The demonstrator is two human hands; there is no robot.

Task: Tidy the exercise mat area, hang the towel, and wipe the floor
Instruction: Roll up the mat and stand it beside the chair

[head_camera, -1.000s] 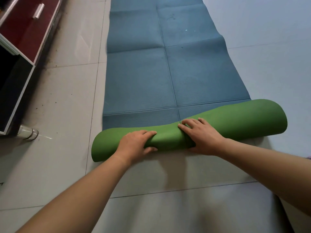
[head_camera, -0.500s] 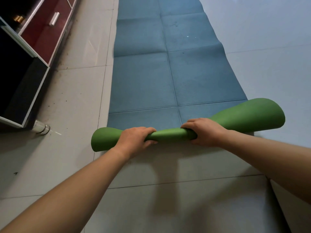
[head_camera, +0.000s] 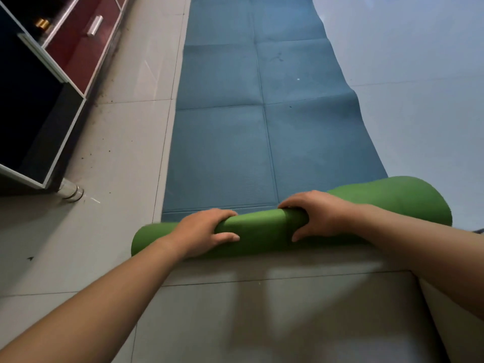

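An exercise mat lies along the tiled floor, blue on its upper face (head_camera: 262,127) and green underneath. Its near end is rolled into a green roll (head_camera: 264,229) lying across the view, thinner in the middle and flaring wide at the right end (head_camera: 408,200). My left hand (head_camera: 204,231) grips the roll left of its middle, fingers over the top and thumb at the front. My right hand (head_camera: 317,213) grips it just right of the middle in the same way. No towel is in view.
A low cabinet (head_camera: 39,106) with dark red drawer fronts and a metal foot (head_camera: 70,191) stands at the left. Dark specks of dirt lie on the grey tiles (head_camera: 115,153) beside it. Pale floor stretches to the right of the mat.
The roll has moved forward along the mat and grown thicker in the middle. Both hands have shifted with it and hold it again from the top.
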